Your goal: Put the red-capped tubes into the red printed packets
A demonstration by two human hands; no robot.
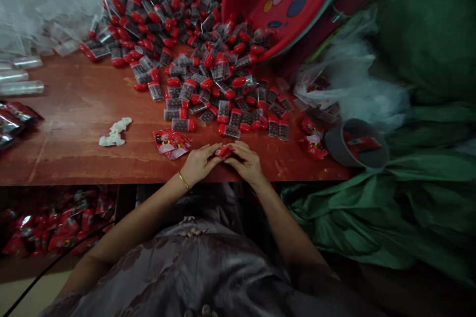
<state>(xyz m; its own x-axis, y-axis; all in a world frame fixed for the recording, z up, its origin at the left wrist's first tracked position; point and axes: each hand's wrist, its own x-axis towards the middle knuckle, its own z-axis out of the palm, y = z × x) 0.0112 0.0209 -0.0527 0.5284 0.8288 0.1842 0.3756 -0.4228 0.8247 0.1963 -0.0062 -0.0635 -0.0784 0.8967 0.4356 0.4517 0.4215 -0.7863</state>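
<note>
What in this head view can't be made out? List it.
- Red packet: mostly covered by the left hand and right hand; its print is too small to read.
- Capped tubes: contents too small and dark to tell.
- Grey cup: its inside is partly hidden by its own rim.
- Red basin: cut off by the top edge.

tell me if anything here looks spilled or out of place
The red basin is tipped on its side, and red-capped vials lie scattered from it across the wooden table. A crumpled white scrap lies alone at the left. Both hands, left hand and right hand, hold a small red packet.
</note>
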